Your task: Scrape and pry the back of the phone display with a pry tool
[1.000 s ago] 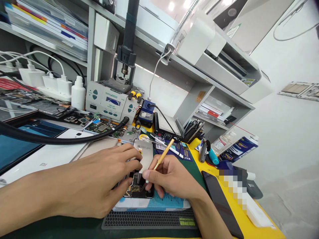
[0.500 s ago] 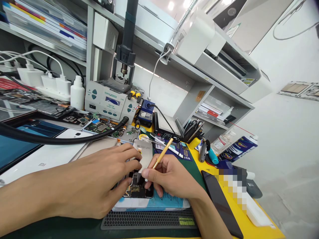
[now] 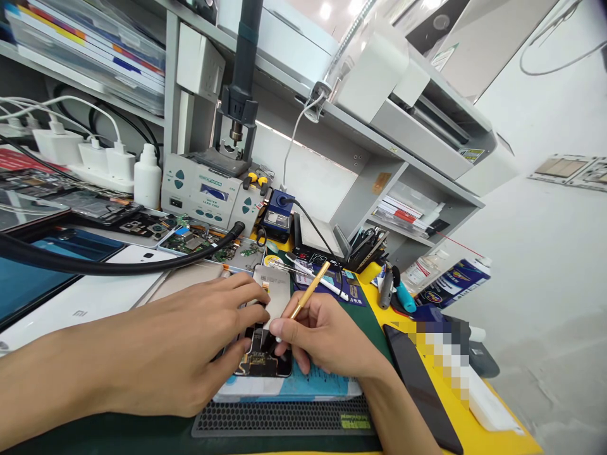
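An opened phone part point(image 3: 277, 278), a pale grey plate above a dark end with thin flex cables, lies on a blue-and-white box point(image 3: 327, 387). Across its left edge rests my left hand point(image 3: 203, 335), fingers apart and slightly bent, fingertips touching the part. My right hand point(image 3: 327, 338) pinches a gold pen-shaped tool point(image 3: 310, 292), held tilted like a pen. Its pale lower end points down at the dark area; whether it touches cannot be made out. The left fingers cover some of the part's left side.
Under the box is a dark honeycomb-patterned mat point(image 3: 279, 418). A dark phone-shaped slab point(image 3: 420, 385) lies right of my right forearm. Beyond my left hand are a white phone back point(image 3: 104, 297), a black hose point(image 3: 118, 268) and a hot-air station point(image 3: 203, 196). Tweezers point(image 3: 284, 264) lie behind the part.
The gold tool's lower end has shifted very slightly, with a small movement of the right fingers. My left hand and the phone part stay in place.
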